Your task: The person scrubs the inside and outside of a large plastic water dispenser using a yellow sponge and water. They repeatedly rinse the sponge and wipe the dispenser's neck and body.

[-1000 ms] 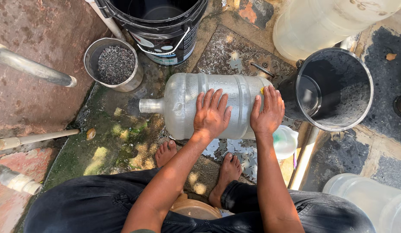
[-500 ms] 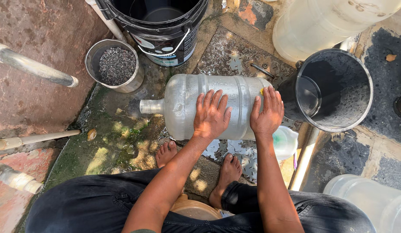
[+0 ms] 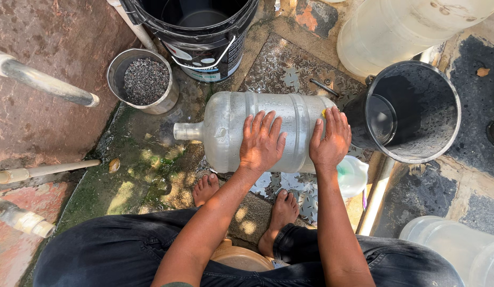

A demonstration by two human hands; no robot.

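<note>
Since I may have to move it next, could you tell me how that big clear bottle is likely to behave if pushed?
The bottle lies on its side, so it would probably roll. It looks mostly empty, so likely light for its size. Both hands, left and right, rest flat on it; the wet ground suggests slipperiness.

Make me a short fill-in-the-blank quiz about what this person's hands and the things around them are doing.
Both hands, left hand and right hand, rest flat on a clear water jug lying on its ____.
The jug's neck points toward the person's ____.
The small metal can holds grey ____.

Missing words: side; left; gravel
</note>
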